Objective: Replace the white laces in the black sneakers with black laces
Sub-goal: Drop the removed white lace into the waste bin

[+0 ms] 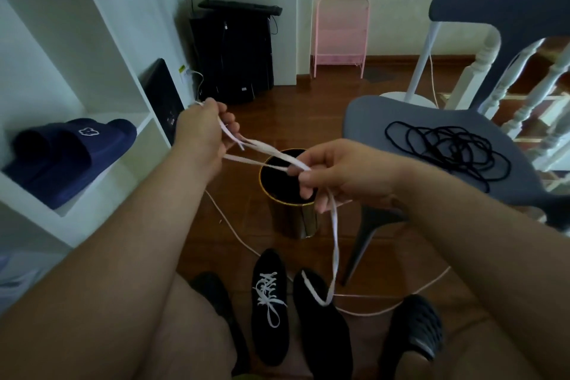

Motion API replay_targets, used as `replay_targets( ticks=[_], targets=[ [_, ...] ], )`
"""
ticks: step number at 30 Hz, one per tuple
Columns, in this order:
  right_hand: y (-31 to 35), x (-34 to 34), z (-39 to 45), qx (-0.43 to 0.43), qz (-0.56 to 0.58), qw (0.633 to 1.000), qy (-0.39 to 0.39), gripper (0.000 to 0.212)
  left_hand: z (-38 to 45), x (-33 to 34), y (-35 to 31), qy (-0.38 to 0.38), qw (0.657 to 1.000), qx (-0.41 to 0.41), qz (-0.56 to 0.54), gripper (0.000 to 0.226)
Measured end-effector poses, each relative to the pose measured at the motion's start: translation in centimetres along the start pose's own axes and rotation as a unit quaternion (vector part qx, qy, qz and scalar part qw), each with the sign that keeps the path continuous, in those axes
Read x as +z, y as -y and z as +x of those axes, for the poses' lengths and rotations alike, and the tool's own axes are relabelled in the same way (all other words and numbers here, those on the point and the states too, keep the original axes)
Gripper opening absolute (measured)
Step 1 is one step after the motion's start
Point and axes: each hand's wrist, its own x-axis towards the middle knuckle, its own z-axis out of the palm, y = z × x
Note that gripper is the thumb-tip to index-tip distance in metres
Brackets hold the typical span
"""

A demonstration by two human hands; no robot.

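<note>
Stretching between both hands at frame centre: one flat white lace point(265, 155), pinched in the curled fingers of the left hand point(203, 129) and of the right hand point(333, 173), its tail hanging to the floor. Lower centre: black sneaker with white laces point(270, 305); beside it, unlaced black sneaker point(320, 327). Right: coiled black laces point(447, 148) on a grey plastic chair seat point(370, 120). Centre: black cylindrical bin point(290, 203).

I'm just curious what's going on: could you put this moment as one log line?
hands: left and right hold removed white lace | left sneaker: white-laced | black laces: on chair
</note>
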Motion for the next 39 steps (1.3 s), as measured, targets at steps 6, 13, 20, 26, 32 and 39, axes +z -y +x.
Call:
replay_targets(
  ticks=[6,13,20,26,32,39],
  targets=[
    [1.8,-0.4,-0.4,-0.134,0.211,0.959,-0.133,0.026,-4.6,2.3,3.2,0.287,0.911,0.057,0.291,0.024],
    [2.3,-1.2,1.5,-0.189,0.340,0.872,-0.297,0.026,-9.0,6.7,4.8,0.395,0.906,-0.005,0.153,0.051],
    [-0.7,-1.4,2.8,-0.059,0.137,0.943,-0.298,0.019,-8.1,5.7,4.1,0.407,0.870,0.130,0.245,0.038],
    [-1.1,1.2,2.9,0.060,0.323,0.944,0.025,0.034,-5.4,5.4,2.9,0.291,0.950,0.049,0.099,0.061],
    [0.3,0.6,2.4,0.091,0.340,0.936,-0.032,0.036,-3.4,3.4,3.3,0.182,0.858,0.267,0.400,0.063],
    [1.3,0.2,3.4,-0.094,0.336,0.893,-0.284,0.021,-5.1,6.0,5.3,0.229,0.946,-0.061,0.221,0.055]
  ],
)
